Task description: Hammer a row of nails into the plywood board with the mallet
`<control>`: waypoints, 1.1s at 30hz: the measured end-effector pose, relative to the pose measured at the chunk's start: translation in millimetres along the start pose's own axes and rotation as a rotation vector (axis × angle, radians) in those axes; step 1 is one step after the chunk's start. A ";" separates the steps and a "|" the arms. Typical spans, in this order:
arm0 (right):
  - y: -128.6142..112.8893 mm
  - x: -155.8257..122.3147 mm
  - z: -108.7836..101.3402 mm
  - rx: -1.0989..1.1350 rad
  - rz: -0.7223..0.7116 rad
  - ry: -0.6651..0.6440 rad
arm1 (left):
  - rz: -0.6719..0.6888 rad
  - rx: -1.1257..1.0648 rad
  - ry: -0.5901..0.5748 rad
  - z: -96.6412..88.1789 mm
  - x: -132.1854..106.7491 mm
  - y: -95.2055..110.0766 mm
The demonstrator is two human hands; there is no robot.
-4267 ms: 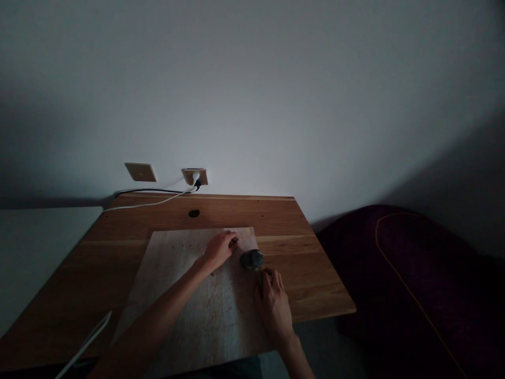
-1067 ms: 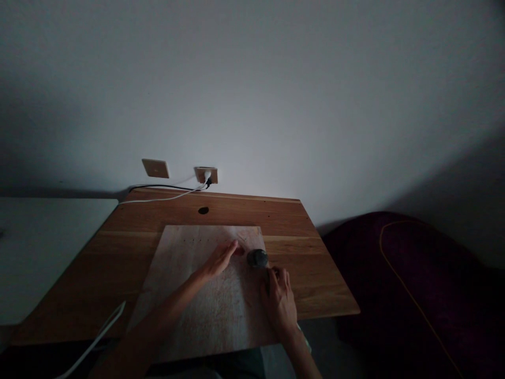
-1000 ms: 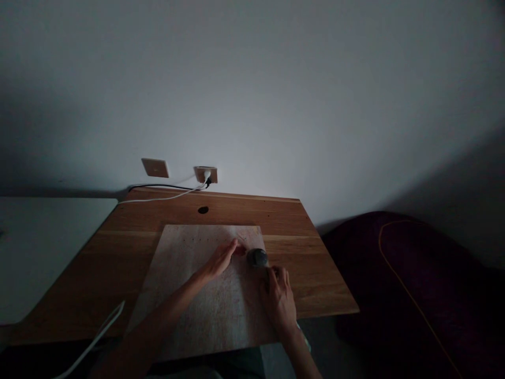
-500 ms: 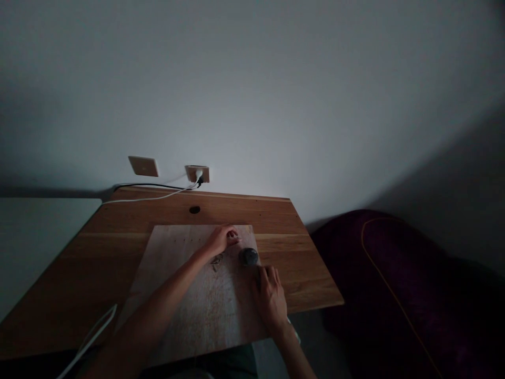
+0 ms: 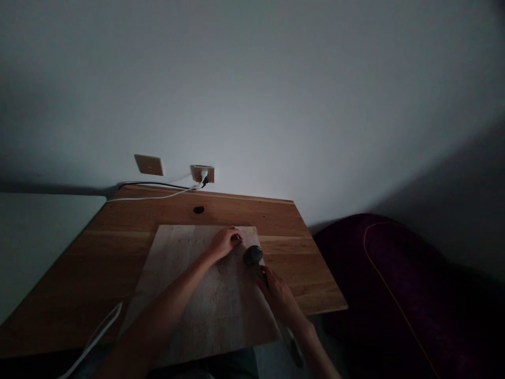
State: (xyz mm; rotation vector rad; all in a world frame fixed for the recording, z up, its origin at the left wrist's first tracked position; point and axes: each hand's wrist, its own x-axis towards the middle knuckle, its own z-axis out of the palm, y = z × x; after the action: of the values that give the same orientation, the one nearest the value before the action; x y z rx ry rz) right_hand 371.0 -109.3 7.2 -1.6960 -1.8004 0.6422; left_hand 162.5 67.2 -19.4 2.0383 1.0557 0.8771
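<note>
My right hand [image 5: 278,295] is wrapped round the handle of a mallet with a dark, rounded head [image 5: 253,255]. The lower end of that handle sticks out below my wrist. The head is just above the right part of a pale wooden board [image 5: 189,316], close to my left hand. Near the board's far edge my left hand [image 5: 226,242] rests with fingers curled into a pinch; anything between the fingertips is too small to make out. A row of small dark points [image 5: 193,240] runs along the board's far left part. Small loose pieces lie blurred beneath my left wrist.
The board lies on a brown wooden table [image 5: 315,279] against a grey wall. A wall socket [image 5: 203,173] holds plugs with a white and a black cable. A purple upholstered piece [image 5: 379,273] stands right; a white panel [image 5: 43,237] stands left.
My right hand has turned, and the mallet's head and handle now show more clearly. My left hand stays pinched at the same place on the board. The view has shifted slightly.
</note>
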 end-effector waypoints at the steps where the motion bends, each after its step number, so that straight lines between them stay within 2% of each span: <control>1: -0.7 2.7 -0.1 0.076 0.057 -0.039 | 0.004 0.009 0.001 -0.1 -0.3 0.4; 5: -5.9 11.2 6.2 0.280 0.256 -0.168 | 0.021 0.052 -0.003 0.2 -1.1 0.4; 8: -13.6 9.7 13.1 0.387 0.340 -0.211 | 0.039 0.074 -0.006 0.4 -2.3 0.4; 12: -26.4 2.3 16.2 0.504 0.378 -0.217 | 0.021 0.073 0.007 0.4 -4.5 1.3; 16: -35.2 5.7 10.4 0.668 0.429 -0.168 | 0.007 0.070 0.021 0.8 -4.5 2.1; 20: -43.8 22.9 -10.1 0.680 0.403 -0.104 | -0.009 0.055 -0.009 1.2 -2.9 0.7; 23: -56.7 37.1 -29.7 0.666 0.333 -0.065 | -0.035 0.052 -0.049 2.6 -2.0 -1.7; 25: -66.5 44.9 -35.4 0.664 0.274 -0.061 | -0.059 0.065 -0.043 4.3 -1.8 -3.2; 27: -73.2 51.3 -30.8 0.669 0.237 -0.063 | -0.056 0.080 -0.015 5.8 -2.0 -3.8; 29: -74.5 56.4 -17.5 0.681 0.238 -0.067 | -0.040 0.096 0.004 6.6 -2.6 -3.6; 33: -66.1 60.8 9.9 0.699 0.275 -0.109 | -0.045 0.108 0.002 5.8 -5.3 -1.2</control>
State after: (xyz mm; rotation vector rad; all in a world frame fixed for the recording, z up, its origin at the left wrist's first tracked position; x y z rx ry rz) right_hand 315.1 -53.4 50.9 -1.4291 -1.1909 1.3208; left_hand 164.3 61.7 -24.9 2.0939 1.1685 0.8156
